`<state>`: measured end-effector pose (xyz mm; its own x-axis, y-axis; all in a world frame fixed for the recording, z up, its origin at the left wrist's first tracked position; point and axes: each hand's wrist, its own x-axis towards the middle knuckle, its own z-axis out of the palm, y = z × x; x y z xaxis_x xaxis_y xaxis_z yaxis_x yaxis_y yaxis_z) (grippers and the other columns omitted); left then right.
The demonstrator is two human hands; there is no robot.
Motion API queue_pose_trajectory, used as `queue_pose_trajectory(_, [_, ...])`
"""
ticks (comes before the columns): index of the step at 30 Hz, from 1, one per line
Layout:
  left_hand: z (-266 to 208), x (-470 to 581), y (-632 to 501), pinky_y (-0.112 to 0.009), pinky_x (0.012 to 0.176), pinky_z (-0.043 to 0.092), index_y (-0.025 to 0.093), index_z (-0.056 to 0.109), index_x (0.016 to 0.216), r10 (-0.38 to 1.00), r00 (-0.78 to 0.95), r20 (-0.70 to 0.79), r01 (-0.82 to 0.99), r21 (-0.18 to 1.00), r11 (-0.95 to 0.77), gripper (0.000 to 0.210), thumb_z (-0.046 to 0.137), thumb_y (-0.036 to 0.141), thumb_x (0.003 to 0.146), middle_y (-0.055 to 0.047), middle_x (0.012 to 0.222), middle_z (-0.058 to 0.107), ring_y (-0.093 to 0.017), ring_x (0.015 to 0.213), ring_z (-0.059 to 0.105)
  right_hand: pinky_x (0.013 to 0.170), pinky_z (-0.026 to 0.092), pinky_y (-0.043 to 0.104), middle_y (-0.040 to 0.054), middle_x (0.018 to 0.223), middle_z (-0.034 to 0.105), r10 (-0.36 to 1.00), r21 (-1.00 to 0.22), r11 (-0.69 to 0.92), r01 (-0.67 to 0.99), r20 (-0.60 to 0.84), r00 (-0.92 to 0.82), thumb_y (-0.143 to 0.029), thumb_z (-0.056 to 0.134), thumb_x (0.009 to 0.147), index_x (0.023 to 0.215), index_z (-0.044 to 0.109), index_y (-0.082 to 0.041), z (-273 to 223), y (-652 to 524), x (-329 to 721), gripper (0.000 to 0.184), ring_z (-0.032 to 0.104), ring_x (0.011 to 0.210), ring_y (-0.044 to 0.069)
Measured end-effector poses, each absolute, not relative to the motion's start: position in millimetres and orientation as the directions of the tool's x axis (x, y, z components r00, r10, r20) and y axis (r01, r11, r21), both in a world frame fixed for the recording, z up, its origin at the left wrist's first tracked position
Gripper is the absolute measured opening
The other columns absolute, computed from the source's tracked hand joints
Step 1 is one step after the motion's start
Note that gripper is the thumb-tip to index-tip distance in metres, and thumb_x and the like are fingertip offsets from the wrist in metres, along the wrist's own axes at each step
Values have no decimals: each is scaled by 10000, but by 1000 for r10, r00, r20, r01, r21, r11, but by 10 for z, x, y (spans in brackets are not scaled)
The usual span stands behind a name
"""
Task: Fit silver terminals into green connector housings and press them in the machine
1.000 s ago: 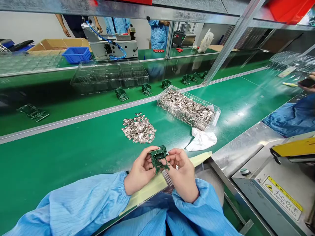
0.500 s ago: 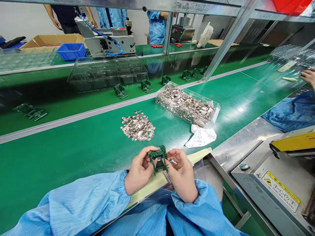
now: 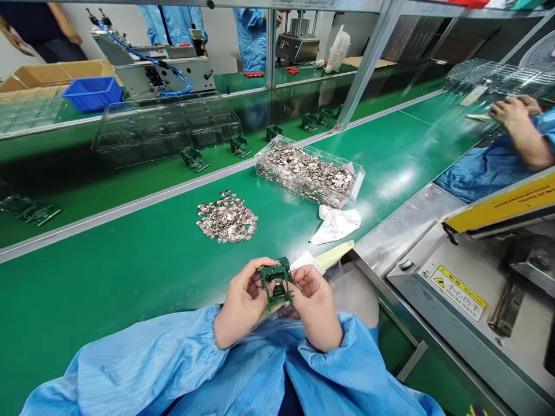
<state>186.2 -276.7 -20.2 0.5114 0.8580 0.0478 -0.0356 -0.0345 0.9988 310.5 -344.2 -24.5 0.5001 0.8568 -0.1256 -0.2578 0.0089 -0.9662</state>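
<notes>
Between my hands, above the near edge of the bench, is a green plastic frame (image 3: 277, 270) with an open middle. My left hand (image 3: 240, 303) grips its left side, thumb and fingers closed on it. At its right side my right hand (image 3: 318, 300) pinches with thumb and fingertips; whether a small part is also between those fingers is hidden. A loose pile of small metal pieces (image 3: 228, 218) lies on the green bench beyond my hands. Farther right stands a clear plastic tray (image 3: 355, 184) full of the same kind of pieces, with a white cloth (image 3: 336, 224) in front.
Several green frames (image 3: 193, 160) stand beyond the metal rail (image 3: 156, 196). A clear blister tray (image 3: 165, 130) and a blue bin (image 3: 93, 93) are at the back left. At right is a machine with a warning label (image 3: 455, 293); a co-worker's hands (image 3: 515, 112) are beyond it.
The view has turned right, so the bench things sit farther left. Both hands still hold the green frame close to the same spot. The co-worker's hands have come further into view.
</notes>
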Motion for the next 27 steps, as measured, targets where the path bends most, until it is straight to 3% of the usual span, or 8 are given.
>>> queue_pose_trajectory(6, [-217,1937,-2868,-214,691,522,182,620,1050,846,533,18,-29,1000,-3,277,679,194,780,-45,908,674,-138,772,630,574,437,236,-13,704,539,829,-973,3,-230,-126,545,-311,773,681,739,531,-205,-276,-3586,3137,270,490,640,137])
queue_pose_trajectory(17, [-193,2029,-2978,-203,588,468,186,642,1001,853,523,7,12,1000,-16,301,681,132,707,-13,810,651,-123,665,572,550,419,225,-34,674,484,810,-946,65,-319,-136,570,-342,770,691,690,405,-222,-356,-3668,3098,384,452,607,121])
queue_pose_trajectory(24, [-198,2062,-2957,-214,674,499,190,631,1033,811,585,20,0,1000,-25,284,685,172,755,-27,876,658,-130,743,603,660,504,264,20,817,608,742,-982,10,-189,-120,660,-422,721,790,854,583,-205,-439,-3922,3274,264,571,717,153])
queue_pose_trajectory(27, [-219,2150,-2833,-241,732,520,188,595,1070,831,555,20,-60,998,16,326,709,261,773,-39,913,656,-150,811,620,631,531,298,47,794,646,674,-981,-104,-164,-190,714,-536,684,796,857,639,-185,-648,-4012,3394,359,607,721,186])
